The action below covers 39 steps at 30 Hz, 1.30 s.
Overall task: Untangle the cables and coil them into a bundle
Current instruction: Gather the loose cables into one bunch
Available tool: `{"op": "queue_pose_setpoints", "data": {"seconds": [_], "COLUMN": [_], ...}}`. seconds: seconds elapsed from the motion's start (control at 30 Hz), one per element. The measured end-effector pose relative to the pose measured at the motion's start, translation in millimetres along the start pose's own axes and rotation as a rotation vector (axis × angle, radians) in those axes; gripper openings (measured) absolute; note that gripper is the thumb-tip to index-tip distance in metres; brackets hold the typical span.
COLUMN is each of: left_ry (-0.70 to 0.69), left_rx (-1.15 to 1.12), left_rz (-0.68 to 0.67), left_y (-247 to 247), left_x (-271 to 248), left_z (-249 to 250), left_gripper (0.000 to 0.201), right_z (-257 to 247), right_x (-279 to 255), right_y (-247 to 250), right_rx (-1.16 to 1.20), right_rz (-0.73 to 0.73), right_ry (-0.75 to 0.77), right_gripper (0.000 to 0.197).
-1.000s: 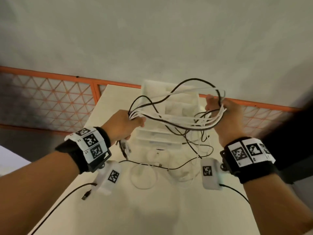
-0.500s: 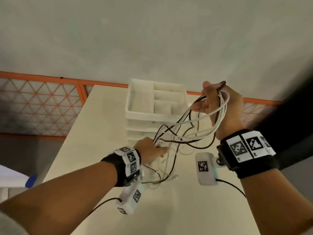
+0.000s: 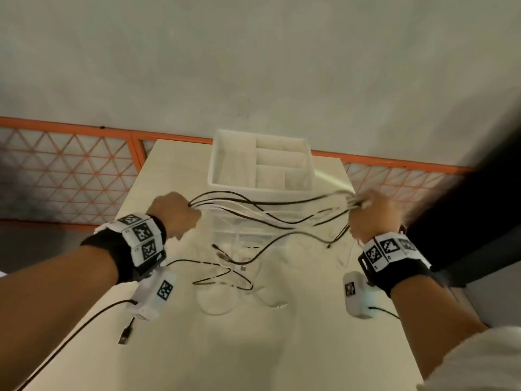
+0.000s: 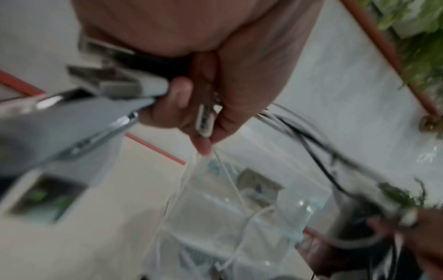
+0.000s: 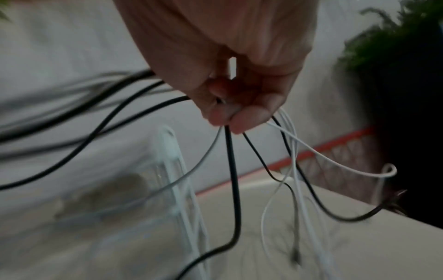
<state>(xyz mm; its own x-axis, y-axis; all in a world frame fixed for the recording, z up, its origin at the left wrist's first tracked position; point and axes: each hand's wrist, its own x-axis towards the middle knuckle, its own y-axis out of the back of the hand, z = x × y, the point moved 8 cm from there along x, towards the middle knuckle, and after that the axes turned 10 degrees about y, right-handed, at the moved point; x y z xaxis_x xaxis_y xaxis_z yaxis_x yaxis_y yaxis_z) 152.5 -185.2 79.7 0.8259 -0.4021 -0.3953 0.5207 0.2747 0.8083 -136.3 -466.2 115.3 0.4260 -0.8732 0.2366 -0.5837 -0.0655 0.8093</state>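
Several black and white cables [image 3: 270, 213] hang stretched in the air between my two hands, above the table. My left hand [image 3: 176, 214] grips one end of the strands in a fist; in the left wrist view its fingers [image 4: 189, 106] also hold a white plug [image 4: 203, 121]. At the right, my right hand [image 3: 366, 218] grips the other end, and in the right wrist view its fingertips [image 5: 239, 117] pinch black and white cables [image 5: 232, 170] that dangle below. Loose ends and plugs [image 3: 225, 258] trail down onto the table.
A white compartment organiser on clear drawers [image 3: 260, 165] stands at the far end of the cream table [image 3: 197, 348], right behind the cables. An orange lattice fence [image 3: 70, 165] runs behind the table. Each wrist camera's black lead [image 3: 70, 334] hangs over the table.
My left hand has risen and moved left, my right hand has moved right and lower, so the cables are now pulled out wide between them instead of hanging in a loose loop.
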Motion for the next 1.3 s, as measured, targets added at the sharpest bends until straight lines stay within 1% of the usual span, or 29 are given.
{"op": "queue_pose_setpoints", "data": {"seconds": [0.07,0.1,0.17,0.2,0.27,0.37,0.47,0.5,0.53,0.57,0.67,0.73,0.77,0.8,0.83,0.87,0.9,0.93,0.97,1.0,1.03,1.07,1.1,1.13,1.17,1.2,1.23,1.27,1.3], "left_ry": [-0.061,-0.088,-0.103,-0.094,-0.054,0.017,0.033,0.031,0.029,0.031,0.01,-0.032,-0.054,-0.078,-0.109,-0.156,-0.218,-0.283,-0.314,-0.301,-0.301,-0.312,-0.325,-0.312,-0.265,-0.219,-0.167,-0.127,-0.097], "left_rx": [-0.054,-0.058,-0.081,-0.088,-0.083,-0.064,-0.066,-0.071,-0.082,-0.097,-0.063,-0.034,-0.102,-0.226,-0.356,-0.432,-0.496,-0.578,-0.707,-0.807,-0.78,-0.629,-0.46,-0.294,-0.211,-0.171,-0.142,-0.115,-0.098], "left_rz": [0.134,0.185,0.245,0.25,0.208,0.105,0.086,0.099,0.116,0.132,0.155,0.186,0.17,0.125,0.077,0.027,-0.061,-0.179,-0.333,-0.462,-0.518,-0.494,-0.447,-0.383,-0.37,-0.361,-0.35,-0.339,-0.326], "left_y": [22.3,28.6,33.5,33.3,28.1,14.4,4.2,4.2,6.4,9.2,15.4,19.2,18.4,15.8,12.0,7.9,-0.3,-11.5,-26.5,-41.8,-58.0,-75.3,-90.0,-100.6,-108.8,-112.9,-113.9,-109.8,-105.7], "left_x": [-0.6,-1.7,-2.3,-1.4,0.4,2.4,1.2,1.0,1.4,1.8,0.4,-6.1,-8.9,-12.5,-15.7,-22.0,-31.6,-41.8,-51.0,-58.3,-61.6,-63.1,-64.1,-61.5,-58.2,-56.1,-51.1,-49.6,-44.4], "left_z": [4.0,6.0,7.7,6.6,1.3,-11.7,-14.4,-13.3,-13.0,-13.4,-12.4,-4.7,-0.2,6.3,13.8,24.5,38.7,52.7,65.7,74.8,81.4,85.2,86.5,82.6,75.6,68.2,59.2,51.7,44.5], "left_gripper": [0.026,0.026,0.024,0.023,0.023,0.024,0.027,0.027,0.027,0.027,0.03,0.03,0.029,0.027,0.026,0.024,0.022,0.02,0.017,0.012,0.012,0.015,0.017,0.023,0.03,0.035,0.036,0.032,0.028], "right_z": [27.9,37.4,37.5,31.7,18.9,0.4,-13.3,-13.7,-10.8,-8.1,-9.1,-18.4,-27.3,-38.7,-52.4,-67.5,-74.3,-82.2,-90.3,-104.9,-126.3,-138.6,-146.2,-152.7,-154.0,-151.9,-146.6,-142.2,-140.3], "right_x": [-14.7,-20.5,-24.1,-25.3,-23.7,-10.1,-2.1,-3.6,-5.9,-9.3,-15.8,-18.8,-19.5,-19.5,-17.5,-15.5,-2.3,5.5,10.3,9.6,4.3,1.0,-3.4,-9.3,-10.6,-13.5,-14.2,-16.3,-17.8], "right_y": [-25.5,-34.5,-40.7,-38.2,-24.5,2.6,21.7,19.1,11.2,3.1,-14.9,-23.3,-24.4,-23.9,-21.4,-17.0,-4.8,1.2,7.9,11.6,12.8,24.3,40.0,54.3,65.7,76.2,83.3,89.5,92.6], "right_rx": [-0.055,-0.075,-0.103,-0.098,-0.021,0.282,0.46,0.539,0.595,0.598,0.529,0.581,0.618,0.705,0.815,0.879,0.853,0.869,0.878,0.904,0.978,1.042,1.072,1.122,1.157,1.148,1.119,1.07,1.019], "right_rz": [-0.149,-0.182,-0.197,-0.181,-0.079,0.139,0.305,0.306,0.267,0.221,0.089,-0.001,-0.046,-0.08,-0.133,-0.177,-0.165,-0.167,-0.121,-0.133,-0.189,-0.149,-0.059,-0.011,0.032,0.083,0.126,0.168,0.197], "right_ry": [-0.136,-0.166,-0.166,-0.157,-0.151,-0.162,-0.141,-0.167,-0.199,-0.212,-0.109,-0.037,0.001,0.051,0.066,0.105,0.14,0.182,0.227,0.279,0.331,0.35,0.387,0.413,0.431,0.44,0.463,0.481,0.495], "right_gripper": [0.027,0.032,0.032,0.032,0.03,0.023,0.036,0.04,0.04,0.038,0.023,0.028,0.03,0.027,0.02,0.009,0.007,0.014,0.02,0.023,0.023,0.022,0.018,0.011,0.01,0.01,0.004,0.005,0.01]}}
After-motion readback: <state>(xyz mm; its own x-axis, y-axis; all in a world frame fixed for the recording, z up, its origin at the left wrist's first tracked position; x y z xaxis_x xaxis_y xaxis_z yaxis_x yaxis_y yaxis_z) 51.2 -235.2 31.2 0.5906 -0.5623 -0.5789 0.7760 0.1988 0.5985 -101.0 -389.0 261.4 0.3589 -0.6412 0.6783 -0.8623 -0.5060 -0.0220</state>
